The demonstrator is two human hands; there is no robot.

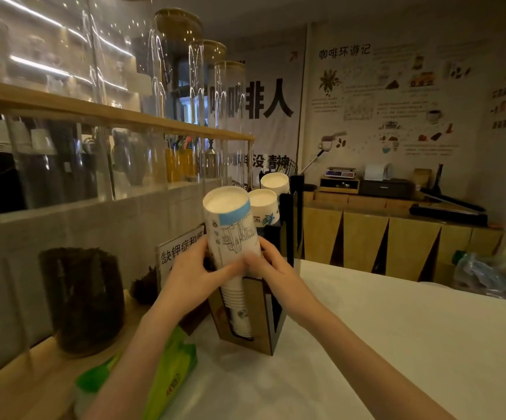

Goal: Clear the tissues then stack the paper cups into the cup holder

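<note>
Head view: a tall stack of paper cups (233, 234) is clasped from both sides, the left hand (192, 272) and right hand (271, 262) each curled closed around it. Its lower end is sunk in the front slot of the cup holder (259, 316) on the white counter (397, 344). A green tissue pack (170, 362) lies left of the holder.

Bare forearms (142, 353), no sleeves
</note>
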